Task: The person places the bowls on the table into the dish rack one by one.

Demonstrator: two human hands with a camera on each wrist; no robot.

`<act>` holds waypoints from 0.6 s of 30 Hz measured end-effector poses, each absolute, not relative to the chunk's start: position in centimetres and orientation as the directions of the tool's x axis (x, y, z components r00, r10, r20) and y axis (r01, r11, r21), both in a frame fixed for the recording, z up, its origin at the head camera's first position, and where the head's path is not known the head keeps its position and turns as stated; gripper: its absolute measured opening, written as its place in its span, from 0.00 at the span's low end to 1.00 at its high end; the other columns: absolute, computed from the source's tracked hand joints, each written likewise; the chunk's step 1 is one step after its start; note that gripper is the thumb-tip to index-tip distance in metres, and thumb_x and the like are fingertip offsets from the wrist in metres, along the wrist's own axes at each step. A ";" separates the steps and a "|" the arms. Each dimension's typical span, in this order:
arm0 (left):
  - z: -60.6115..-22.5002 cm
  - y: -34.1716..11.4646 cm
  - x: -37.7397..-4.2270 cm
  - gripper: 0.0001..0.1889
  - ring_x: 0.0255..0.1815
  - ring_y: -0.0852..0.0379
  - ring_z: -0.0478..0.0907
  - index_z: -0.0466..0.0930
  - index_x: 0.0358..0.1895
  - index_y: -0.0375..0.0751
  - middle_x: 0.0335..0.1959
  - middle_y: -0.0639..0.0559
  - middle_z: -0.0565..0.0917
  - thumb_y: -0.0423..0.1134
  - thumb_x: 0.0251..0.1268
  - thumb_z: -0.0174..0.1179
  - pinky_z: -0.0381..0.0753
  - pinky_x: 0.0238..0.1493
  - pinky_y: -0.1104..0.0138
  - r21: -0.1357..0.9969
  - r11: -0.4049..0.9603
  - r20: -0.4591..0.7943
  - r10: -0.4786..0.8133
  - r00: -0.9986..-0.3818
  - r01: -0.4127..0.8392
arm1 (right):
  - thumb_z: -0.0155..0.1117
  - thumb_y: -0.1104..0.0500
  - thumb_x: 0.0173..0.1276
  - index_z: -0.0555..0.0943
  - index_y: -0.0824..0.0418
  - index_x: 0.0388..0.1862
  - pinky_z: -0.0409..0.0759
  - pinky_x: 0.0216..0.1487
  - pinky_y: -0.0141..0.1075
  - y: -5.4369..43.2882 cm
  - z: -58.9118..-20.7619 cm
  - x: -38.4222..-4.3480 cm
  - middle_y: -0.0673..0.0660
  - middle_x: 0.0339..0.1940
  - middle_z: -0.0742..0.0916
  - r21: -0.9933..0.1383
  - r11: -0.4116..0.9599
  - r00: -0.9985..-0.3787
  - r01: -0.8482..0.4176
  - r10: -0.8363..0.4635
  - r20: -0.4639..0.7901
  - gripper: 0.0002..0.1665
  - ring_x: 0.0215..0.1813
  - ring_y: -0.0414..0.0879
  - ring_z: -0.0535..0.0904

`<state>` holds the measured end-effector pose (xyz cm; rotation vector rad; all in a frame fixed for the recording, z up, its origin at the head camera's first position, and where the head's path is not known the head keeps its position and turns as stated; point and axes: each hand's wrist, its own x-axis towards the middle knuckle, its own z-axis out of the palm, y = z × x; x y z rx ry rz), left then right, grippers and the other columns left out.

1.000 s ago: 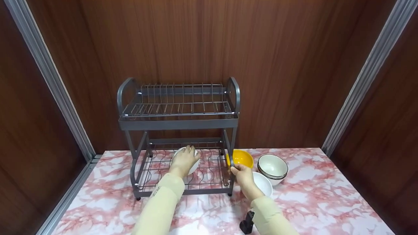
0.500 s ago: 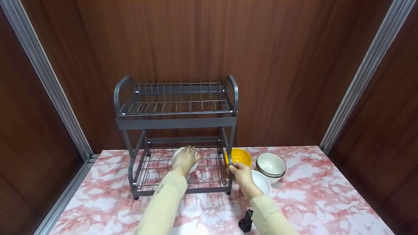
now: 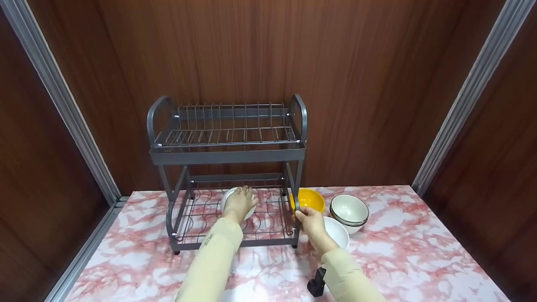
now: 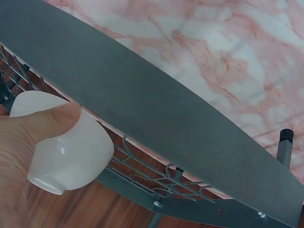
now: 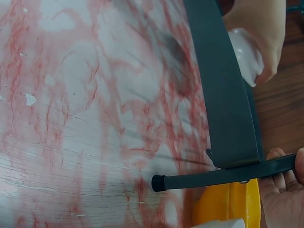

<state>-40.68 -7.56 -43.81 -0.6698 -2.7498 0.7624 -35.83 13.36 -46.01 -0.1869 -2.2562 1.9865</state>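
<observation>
My left hand [image 3: 239, 204] reaches under the top tier of the dark grey dish rack [image 3: 228, 157] and holds a white bowl [image 4: 78, 152] over the lower wire shelf. In the left wrist view the thumb lies along the bowl's outer wall, and the bowl is tipped on its side with its foot ring showing. My right hand [image 3: 312, 224] grips the rack's right front post [image 5: 228, 175], thumb on one side and fingers on the other. Just behind that post sits a yellow bowl [image 3: 311, 200], partly covered by the post.
Right of the rack stand a white bowl [image 3: 337, 233], partly behind my right hand, and stacked cream bowls [image 3: 349, 209] with dark rims. The rack's upper wire tier [image 3: 226, 135] holds no dishes. Brown wood panels [image 3: 365, 92] enclose the pink marbled table [image 3: 402, 251].
The head view shifts slightly. The left hand stays on the white bowl inside the lower tier, and the right hand keeps its grip on the post.
</observation>
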 end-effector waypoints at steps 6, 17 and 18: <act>-43.9 -7.0 -40.9 0.19 0.65 0.52 0.67 0.69 0.51 0.55 0.62 0.49 0.71 0.34 0.56 0.57 0.66 0.67 0.65 -0.530 0.766 0.099 0.482 -0.870 0.364 | 0.53 0.69 0.67 0.76 0.80 0.43 0.78 0.34 0.30 13.5 -46.0 -35.8 0.65 0.31 0.86 -0.994 0.113 -0.984 0.010 0.180 0.011 0.13 0.31 0.43 0.80; -43.9 -6.8 -41.3 0.18 0.61 0.51 0.70 0.72 0.50 0.56 0.60 0.50 0.73 0.33 0.57 0.54 0.71 0.63 0.63 -0.474 0.795 0.087 0.470 -0.878 0.379 | 0.52 0.68 0.67 0.76 0.80 0.43 0.79 0.37 0.34 13.5 -46.1 -35.8 0.53 0.24 0.85 -0.990 0.141 -0.985 -0.005 0.169 0.029 0.13 0.29 0.40 0.78; -43.9 -6.8 -41.3 0.17 0.61 0.51 0.71 0.73 0.49 0.56 0.59 0.51 0.74 0.32 0.57 0.54 0.71 0.63 0.63 -0.470 0.796 0.091 0.472 -0.877 0.380 | 0.53 0.68 0.67 0.76 0.80 0.43 0.79 0.37 0.34 13.5 -46.0 -35.8 0.53 0.24 0.85 -0.990 0.143 -0.985 -0.008 0.168 0.032 0.13 0.29 0.40 0.78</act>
